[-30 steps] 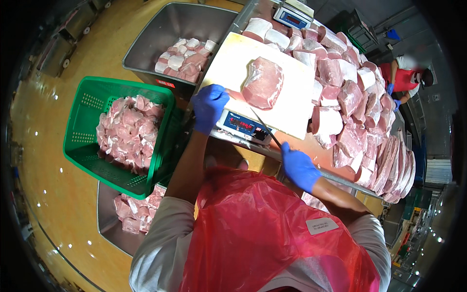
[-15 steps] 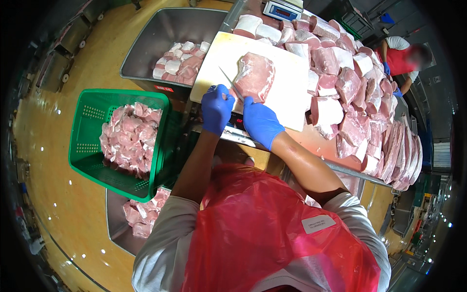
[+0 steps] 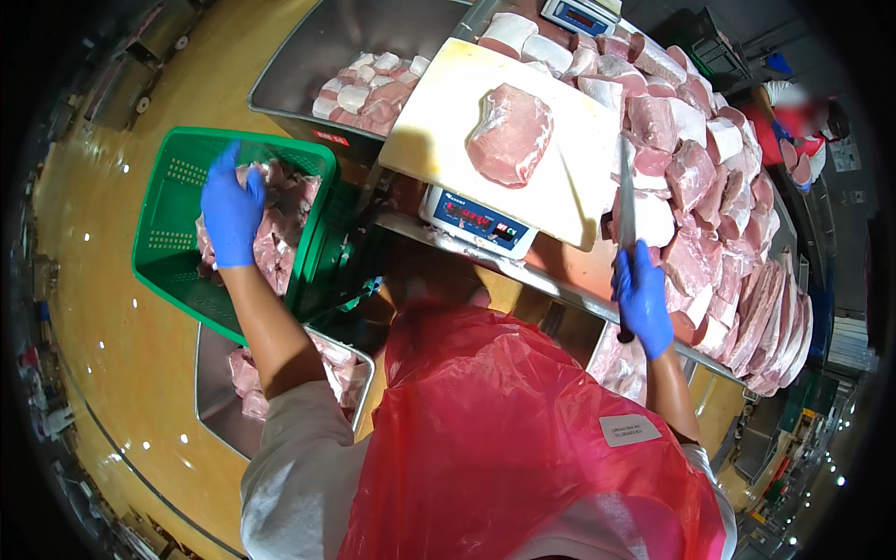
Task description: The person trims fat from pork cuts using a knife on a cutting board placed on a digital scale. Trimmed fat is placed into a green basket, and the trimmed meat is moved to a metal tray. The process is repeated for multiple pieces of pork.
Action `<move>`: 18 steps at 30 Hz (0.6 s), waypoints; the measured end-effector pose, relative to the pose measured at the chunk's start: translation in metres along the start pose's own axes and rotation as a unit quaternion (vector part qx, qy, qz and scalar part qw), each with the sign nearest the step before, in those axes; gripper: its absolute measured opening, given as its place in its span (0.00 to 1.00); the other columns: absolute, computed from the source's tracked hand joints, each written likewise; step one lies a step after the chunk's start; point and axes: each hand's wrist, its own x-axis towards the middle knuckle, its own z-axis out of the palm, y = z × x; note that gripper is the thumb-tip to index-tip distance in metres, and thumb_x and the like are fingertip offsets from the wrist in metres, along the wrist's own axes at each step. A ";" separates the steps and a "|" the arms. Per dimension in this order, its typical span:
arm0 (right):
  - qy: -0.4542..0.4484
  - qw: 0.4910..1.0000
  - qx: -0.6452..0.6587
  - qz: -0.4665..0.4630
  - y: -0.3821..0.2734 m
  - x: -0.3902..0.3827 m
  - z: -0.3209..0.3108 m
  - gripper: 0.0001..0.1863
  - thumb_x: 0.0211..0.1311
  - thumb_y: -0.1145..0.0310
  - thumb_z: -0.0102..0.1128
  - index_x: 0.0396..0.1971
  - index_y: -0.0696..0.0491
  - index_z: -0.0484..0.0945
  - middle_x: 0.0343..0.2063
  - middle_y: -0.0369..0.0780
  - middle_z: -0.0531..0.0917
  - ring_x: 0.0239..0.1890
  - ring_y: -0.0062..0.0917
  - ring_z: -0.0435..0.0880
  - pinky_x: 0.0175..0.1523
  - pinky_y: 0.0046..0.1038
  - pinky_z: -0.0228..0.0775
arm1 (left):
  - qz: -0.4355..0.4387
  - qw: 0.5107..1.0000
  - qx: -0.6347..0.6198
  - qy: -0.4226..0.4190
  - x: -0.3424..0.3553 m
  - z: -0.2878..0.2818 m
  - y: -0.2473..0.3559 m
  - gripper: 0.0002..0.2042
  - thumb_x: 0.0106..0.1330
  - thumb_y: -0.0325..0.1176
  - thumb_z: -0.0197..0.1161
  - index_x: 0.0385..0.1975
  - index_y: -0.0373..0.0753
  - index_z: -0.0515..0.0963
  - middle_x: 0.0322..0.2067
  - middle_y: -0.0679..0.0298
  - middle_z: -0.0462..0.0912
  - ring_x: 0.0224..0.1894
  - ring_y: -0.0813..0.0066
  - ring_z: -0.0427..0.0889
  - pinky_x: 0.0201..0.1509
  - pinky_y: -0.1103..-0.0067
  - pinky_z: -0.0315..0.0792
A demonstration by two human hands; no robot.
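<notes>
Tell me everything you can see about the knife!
The knife has a long, narrow, shiny blade that looks like metal, and a dark handle. The right hand grips the handle, partly hiding it. The blade points forward, just right of the white board. I can't tell whether it touches the meat.

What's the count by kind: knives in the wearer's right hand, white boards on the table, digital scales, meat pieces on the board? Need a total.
Knife in right hand: 1
White board: 1
Digital scales: 2
Meat piece on the board: 1
Total: 5
</notes>
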 end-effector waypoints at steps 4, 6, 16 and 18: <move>0.090 0.961 0.258 0.034 -0.020 0.056 0.006 0.12 0.78 0.62 0.49 0.42 0.56 0.70 0.21 0.34 0.75 0.21 0.17 0.74 0.27 0.23 0.71 | -0.148 0.858 -0.484 -0.088 0.084 0.009 0.100 0.17 0.69 0.35 0.66 0.54 0.34 0.80 0.46 0.61 0.84 0.43 0.74 0.84 0.51 0.79 0.79; 0.114 0.922 0.371 0.011 -0.033 0.077 0.014 0.12 0.78 0.64 0.49 0.42 0.58 0.72 0.25 0.35 0.79 0.27 0.18 0.80 0.31 0.23 0.74 | -0.169 0.797 -0.550 -0.184 0.104 0.039 0.132 0.18 0.68 0.36 0.67 0.54 0.34 0.79 0.45 0.62 0.84 0.42 0.74 0.84 0.49 0.78 0.79; 0.023 0.874 0.483 0.036 -0.007 0.123 0.088 0.18 0.75 0.63 0.56 0.56 0.59 0.75 0.43 0.36 0.81 0.38 0.16 0.79 0.45 0.23 0.77 | -0.009 0.671 -0.613 -0.416 0.059 0.151 0.237 0.20 0.66 0.41 0.68 0.54 0.37 0.78 0.44 0.62 0.82 0.49 0.74 0.80 0.53 0.78 0.75; 0.054 0.896 0.437 0.061 -0.001 0.131 0.101 0.22 0.73 0.63 0.58 0.58 0.63 0.73 0.44 0.37 0.81 0.42 0.17 0.79 0.49 0.21 0.74 | -0.053 0.588 -0.695 -0.410 0.042 0.150 0.271 0.21 0.65 0.37 0.68 0.55 0.35 0.76 0.46 0.62 0.81 0.50 0.74 0.80 0.53 0.79 0.74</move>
